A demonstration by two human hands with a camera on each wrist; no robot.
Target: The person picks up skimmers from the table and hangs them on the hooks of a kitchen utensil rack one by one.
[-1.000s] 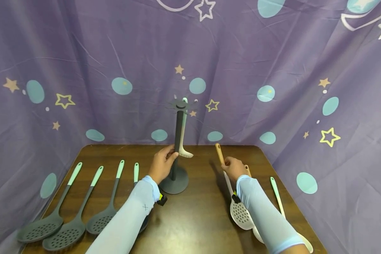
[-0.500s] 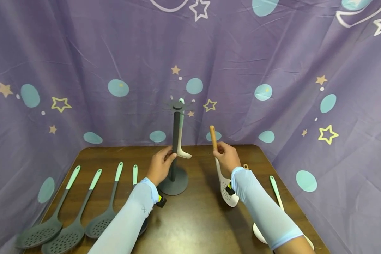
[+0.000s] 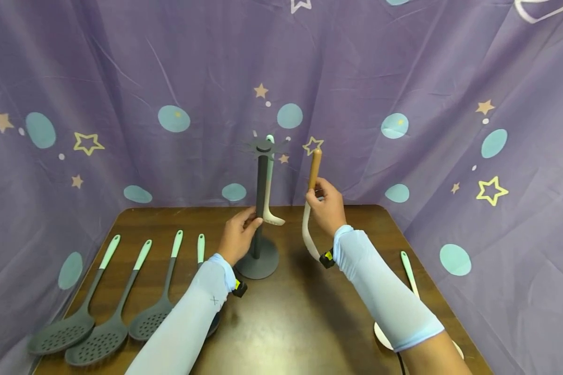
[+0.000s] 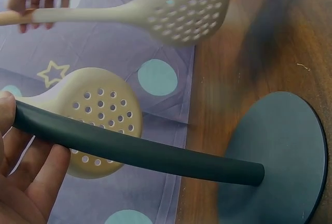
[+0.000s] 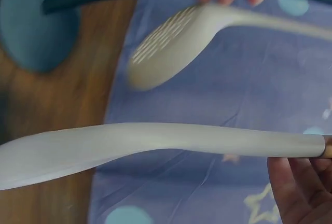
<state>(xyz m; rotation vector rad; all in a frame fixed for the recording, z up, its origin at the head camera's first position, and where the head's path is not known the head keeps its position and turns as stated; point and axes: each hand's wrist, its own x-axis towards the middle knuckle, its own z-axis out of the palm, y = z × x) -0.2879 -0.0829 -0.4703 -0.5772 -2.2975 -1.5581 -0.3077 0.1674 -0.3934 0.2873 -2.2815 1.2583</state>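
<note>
My left hand holds the pole of a dark grey utensil stand, thumb and fingers around it; its round base rests on the table. From the stand's top hangs a cream skimmer with a mint handle, its perforated head beside the pole. To the right of the stand, my right hand pinches a second skimmer low on its wooden handle. That skimmer is held off the table, handle up, its pale perforated head down. In the head view the right wrist partly hides the head.
Several grey skimmers with mint handles lie on the table's left side, one partly behind the left sleeve. At the right lie a mint-handled utensil and a pale utensil head, partly covered by the right sleeve. A purple curtain stands behind.
My right hand has lifted the wooden-handled skimmer off the table and carried it up and left towards the stand, turning it more upright. My left hand stays on the pole.
</note>
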